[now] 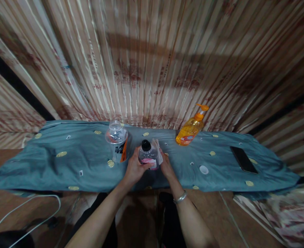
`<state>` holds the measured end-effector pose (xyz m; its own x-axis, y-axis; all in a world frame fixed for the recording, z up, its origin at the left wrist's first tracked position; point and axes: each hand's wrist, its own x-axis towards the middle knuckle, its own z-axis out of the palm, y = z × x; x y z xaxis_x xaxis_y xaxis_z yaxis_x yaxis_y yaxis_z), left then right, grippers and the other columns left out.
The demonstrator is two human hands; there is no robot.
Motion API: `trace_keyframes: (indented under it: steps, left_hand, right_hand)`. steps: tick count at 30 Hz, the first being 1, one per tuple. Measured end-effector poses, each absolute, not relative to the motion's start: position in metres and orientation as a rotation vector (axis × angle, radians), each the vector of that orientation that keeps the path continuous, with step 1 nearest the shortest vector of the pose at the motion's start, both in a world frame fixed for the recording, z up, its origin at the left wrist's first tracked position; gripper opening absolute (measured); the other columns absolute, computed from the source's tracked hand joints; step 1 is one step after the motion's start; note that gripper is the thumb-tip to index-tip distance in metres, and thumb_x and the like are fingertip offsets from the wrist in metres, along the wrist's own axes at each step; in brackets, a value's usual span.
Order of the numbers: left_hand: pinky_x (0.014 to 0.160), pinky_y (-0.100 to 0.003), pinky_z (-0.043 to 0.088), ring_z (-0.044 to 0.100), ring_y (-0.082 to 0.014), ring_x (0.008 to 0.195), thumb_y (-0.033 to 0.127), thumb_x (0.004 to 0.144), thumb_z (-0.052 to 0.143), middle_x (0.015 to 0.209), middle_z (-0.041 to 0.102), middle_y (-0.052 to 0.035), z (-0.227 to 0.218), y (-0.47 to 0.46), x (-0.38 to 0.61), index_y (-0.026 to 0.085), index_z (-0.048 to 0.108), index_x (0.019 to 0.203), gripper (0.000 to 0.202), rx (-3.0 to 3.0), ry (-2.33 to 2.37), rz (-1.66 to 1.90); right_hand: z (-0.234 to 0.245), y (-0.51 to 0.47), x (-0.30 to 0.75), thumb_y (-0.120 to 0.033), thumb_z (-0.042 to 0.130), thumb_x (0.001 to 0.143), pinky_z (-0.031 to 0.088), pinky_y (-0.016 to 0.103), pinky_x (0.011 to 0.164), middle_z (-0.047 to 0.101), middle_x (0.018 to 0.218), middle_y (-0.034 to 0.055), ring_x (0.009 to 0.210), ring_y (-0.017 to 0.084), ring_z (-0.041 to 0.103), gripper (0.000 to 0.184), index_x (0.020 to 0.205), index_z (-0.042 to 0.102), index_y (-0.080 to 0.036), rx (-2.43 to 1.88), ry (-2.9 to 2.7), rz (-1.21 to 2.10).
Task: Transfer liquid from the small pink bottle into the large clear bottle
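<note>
My left hand [135,168] is wrapped round a small clear bottle [148,155] with a black cap and a pink label, holding it upright over the blue cloth [71,162]. Against the bottle's right side my right hand [166,166] presses a pale cloth or tissue [158,150]. A silver bracelet [180,197] sits on my right wrist. Just left of the small bottle stands a larger clear plastic bottle [117,141] with an orange and black label and no cap.
An orange pump bottle [190,130] stands at the back right of the cloth. A white cap [203,169] lies on the cloth to the right, and a black phone [243,159] farther right. A striped curtain [152,62] hangs behind. A white cable [25,210] runs across the floor.
</note>
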<state>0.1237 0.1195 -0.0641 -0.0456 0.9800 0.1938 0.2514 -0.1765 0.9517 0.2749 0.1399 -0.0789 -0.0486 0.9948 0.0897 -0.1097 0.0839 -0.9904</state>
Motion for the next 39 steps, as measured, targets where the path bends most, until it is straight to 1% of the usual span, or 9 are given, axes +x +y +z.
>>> trace_keyframes:
  steps: [2, 5, 12, 17, 21, 25, 27, 34, 39]
  left_hand:
    - [0.091, -0.045, 0.057, 0.073, -0.0281, 0.101, 0.029, 0.061, 0.086, 0.109, 0.075, -0.0060, -0.063, 0.120, 0.120, 0.021, 0.058, 0.117, 0.063, 1.481, 1.353, 1.301]
    - [0.087, -0.043, 0.060, 0.074, -0.0266, 0.097, 0.033, 0.064, 0.085, 0.109, 0.075, -0.0063, -0.061, 0.120, 0.117, 0.021, 0.056, 0.119, 0.064, 1.458, 1.339, 1.327]
    - [0.089, -0.045, 0.059, 0.073, -0.0282, 0.100, 0.039, 0.066, 0.084, 0.110, 0.073, -0.0071, -0.053, 0.123, 0.112, 0.021, 0.055, 0.119, 0.063, 1.486, 1.361, 1.379]
    - [0.098, -0.048, 0.055, 0.071, -0.0305, 0.107, 0.038, 0.063, 0.086, 0.113, 0.072, -0.0075, -0.051, 0.125, 0.104, 0.021, 0.058, 0.119, 0.064, 1.553, 1.416, 1.419]
    - [0.104, -0.050, 0.051, 0.069, -0.0310, 0.114, 0.034, 0.064, 0.085, 0.118, 0.072, -0.0080, -0.050, 0.127, 0.097, 0.022, 0.056, 0.122, 0.066, 1.564, 1.474, 1.460]
    - [0.106, -0.051, 0.049, 0.067, -0.0321, 0.119, 0.035, 0.063, 0.086, 0.123, 0.071, -0.0095, -0.049, 0.129, 0.094, 0.022, 0.055, 0.125, 0.070, 1.559, 1.496, 1.491]
    - [0.106, -0.052, 0.049, 0.066, -0.0330, 0.120, 0.034, 0.063, 0.087, 0.123, 0.071, -0.0107, -0.048, 0.130, 0.095, 0.021, 0.055, 0.125, 0.071, 1.557, 1.507, 1.495]
    - [0.106, -0.052, 0.049, 0.064, -0.0303, 0.120, 0.035, 0.073, 0.084, 0.126, 0.068, -0.0105, -0.043, 0.121, 0.111, 0.021, 0.058, 0.126, 0.060, 1.630, 1.438, 1.434]
    - [0.100, -0.055, 0.052, 0.063, -0.0278, 0.116, 0.044, 0.091, 0.067, 0.130, 0.064, -0.0109, -0.050, 0.118, 0.139, 0.021, 0.058, 0.132, 0.048, 1.683, 1.304, 1.349]
  right_hand:
    - [-0.080, 0.145, 0.275, -0.072, 0.059, 0.085, 0.042, 0.043, 0.116, 0.075, 0.122, 0.0065, 0.129, 0.027, 0.060, 0.061, 0.116, 0.073, -0.022, -1.012, -1.172, 1.313]
    - [-0.080, 0.147, 0.269, -0.058, 0.064, 0.087, 0.049, 0.041, 0.110, 0.077, 0.117, 0.0051, 0.124, 0.026, 0.064, 0.045, 0.111, 0.071, -0.021, -0.989, -0.916, 1.566]
    - [-0.100, 0.136, 0.244, -0.044, 0.054, 0.095, 0.060, 0.034, 0.088, 0.079, 0.093, 0.0039, 0.097, 0.021, 0.074, 0.027, 0.091, 0.068, -0.022, -0.797, -0.461, 1.984]
    - [-0.123, 0.127, 0.249, -0.053, 0.051, 0.092, 0.060, 0.042, 0.084, 0.077, 0.082, 0.0085, 0.092, 0.028, 0.074, 0.036, 0.089, 0.067, -0.021, -1.093, -0.844, 1.751]
    - [-0.132, 0.124, 0.266, -0.046, 0.064, 0.086, 0.053, 0.047, 0.098, 0.076, 0.094, 0.0094, 0.103, 0.031, 0.070, 0.029, 0.100, 0.069, -0.022, -1.249, -1.129, 1.405]
    - [-0.140, 0.126, 0.271, -0.046, 0.060, 0.088, 0.039, 0.059, 0.112, 0.067, 0.130, 0.0214, 0.129, 0.038, 0.057, 0.045, 0.121, 0.065, -0.016, -1.474, -1.603, 0.676]
    - [-0.141, 0.127, 0.271, -0.051, 0.061, 0.087, 0.034, 0.064, 0.114, 0.057, 0.142, 0.0275, 0.139, 0.041, 0.047, 0.061, 0.133, 0.058, -0.010, -1.530, -1.636, 0.488]
    - [-0.109, 0.114, 0.274, -0.064, 0.074, 0.077, 0.029, 0.060, 0.121, 0.042, 0.158, 0.0221, 0.148, 0.038, 0.038, 0.102, 0.157, 0.032, -0.016, -1.298, -1.630, 0.556]
    - [-0.081, 0.101, 0.275, -0.055, 0.072, 0.080, 0.035, 0.059, 0.118, 0.044, 0.156, 0.0258, 0.143, 0.039, 0.045, 0.107, 0.161, 0.018, -0.009, -1.342, -1.527, 0.569]
